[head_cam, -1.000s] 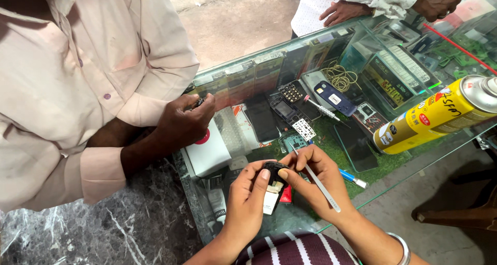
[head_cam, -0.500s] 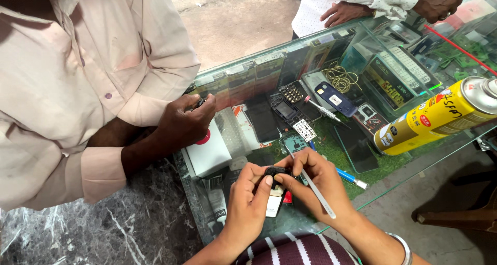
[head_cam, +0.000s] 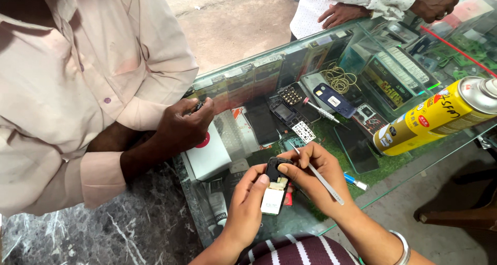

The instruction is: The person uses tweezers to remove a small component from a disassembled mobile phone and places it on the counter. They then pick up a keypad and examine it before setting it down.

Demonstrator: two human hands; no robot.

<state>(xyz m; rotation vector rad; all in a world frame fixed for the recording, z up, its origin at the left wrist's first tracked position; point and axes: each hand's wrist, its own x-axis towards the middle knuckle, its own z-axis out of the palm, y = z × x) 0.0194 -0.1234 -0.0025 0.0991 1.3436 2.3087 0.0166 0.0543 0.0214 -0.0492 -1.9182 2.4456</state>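
Left hand (head_cam: 247, 205): at 6 o'clock in the head view, fingers curled, thumb and forefinger pinching the lower side of a small black-and-white phone part (head_cam: 274, 190), held just above the glass table (head_cam: 414, 156).

Right hand (head_cam: 318, 179): just right of the left, fingertips pressed on the black upper end of the same part; a pair of metal tweezers (head_cam: 318, 176) lies slanted across its fingers, tips toward 11 o'clock.

Phone part: between both hands, at centre-low, upright with white end down.

Yellow spray can (head_cam: 440, 115): lying on its side at 3 o'clock, well apart from the hands.

White box (head_cam: 207, 156): at 9 o'clock of the hands, under the glass.

Another person's hand (head_cam: 184, 125): closed fist at 10 o'clock, resting on the table edge.

Blue phone (head_cam: 334, 100): at 1 o'clock, inside the case.
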